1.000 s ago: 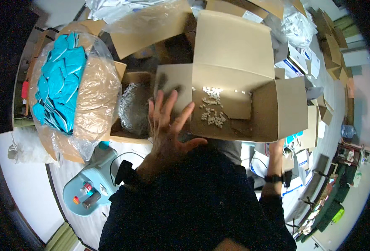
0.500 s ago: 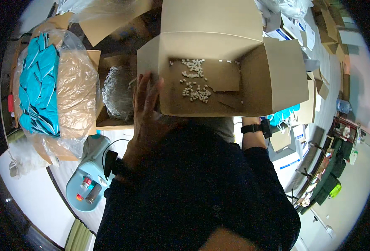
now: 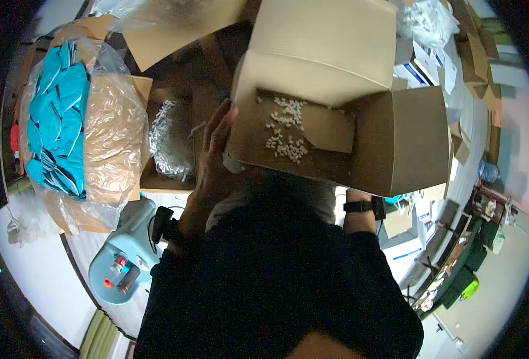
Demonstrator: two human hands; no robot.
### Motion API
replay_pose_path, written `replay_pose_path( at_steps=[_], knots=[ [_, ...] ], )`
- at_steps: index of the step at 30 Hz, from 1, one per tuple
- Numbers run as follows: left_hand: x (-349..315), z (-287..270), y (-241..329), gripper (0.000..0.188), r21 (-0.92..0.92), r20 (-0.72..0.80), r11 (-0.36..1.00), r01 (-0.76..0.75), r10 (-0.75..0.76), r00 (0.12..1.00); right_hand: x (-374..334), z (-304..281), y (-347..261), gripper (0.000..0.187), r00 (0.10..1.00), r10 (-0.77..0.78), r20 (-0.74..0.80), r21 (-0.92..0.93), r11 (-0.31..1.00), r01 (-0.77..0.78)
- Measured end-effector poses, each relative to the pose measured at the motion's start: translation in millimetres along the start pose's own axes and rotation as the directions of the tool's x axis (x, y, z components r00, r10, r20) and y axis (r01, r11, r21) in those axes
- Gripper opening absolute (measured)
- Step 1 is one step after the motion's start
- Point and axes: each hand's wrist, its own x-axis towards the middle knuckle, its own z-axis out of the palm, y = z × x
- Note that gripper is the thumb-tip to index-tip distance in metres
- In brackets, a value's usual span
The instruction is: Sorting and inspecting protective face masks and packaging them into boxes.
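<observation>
A large brown cardboard box (image 3: 369, 146) hangs before me with its top flaps spread. Small white pieces (image 3: 288, 148), too small to name, lie scattered on its bottom, with a loose cardboard piece (image 3: 334, 133) beside them. My left hand (image 3: 215, 157) rests along the box's left side, open, its fingers stretched out and upright. Beneath the box's lower right edge, only the wrist and a bit of my right hand (image 3: 358, 196) show; the box hides its fingers. The box is tilted, its right end lower in the picture.
To the left, a plastic-lined carton holds teal packets (image 3: 58, 113). Between it and my left hand sits a clear bag of white pieces (image 3: 171, 143) in another carton. A light-blue bin (image 3: 105, 269) with bottles stands lower left. White boxes (image 3: 417, 69) are stacked at the right.
The box has shifted right and turned clockwise, its right end dropping. My left hand has moved slightly right with it, and the box's left flap now shows almost edge-on.
</observation>
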Motion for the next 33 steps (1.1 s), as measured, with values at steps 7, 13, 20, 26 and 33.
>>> replay_pose_path(
  at_steps=[7, 13, 20, 26, 33],
  knots=[
    [42.6, 4.7, -45.7, 0.094, -0.253, 0.006, 0.951, 0.180, -0.184, 0.983, 28.7, 48.5, -15.0, 0.048, 0.996, -0.017, 0.086, -0.033, 0.999, 0.019],
    [89.5, 15.6, -96.9, 0.082, -0.682, 0.215, 0.574, 0.453, -0.434, 0.875, 64.3, 97.5, -29.3, 0.048, 0.982, 0.023, 0.185, -0.078, 0.997, -0.008],
    [110.0, 20.6, -146.8, 0.081, -0.682, 0.305, 0.496, 0.537, -0.475, 0.825, 106.5, 129.6, -21.8, 0.044, 0.977, 0.134, 0.165, -0.070, 0.990, -0.124],
    [117.6, 37.6, -163.0, 0.071, -0.734, 0.299, 0.366, 0.572, -0.582, 0.756, 129.2, 118.8, 10.3, 0.043, 0.980, 0.139, 0.144, 0.018, 0.990, -0.143],
    [112.2, 43.9, -170.3, 0.045, -0.737, 0.279, 0.319, 0.596, -0.658, 0.699, 131.6, 121.4, 29.1, 0.049, 0.974, 0.223, -0.023, 0.053, 0.974, -0.222]
  ],
)
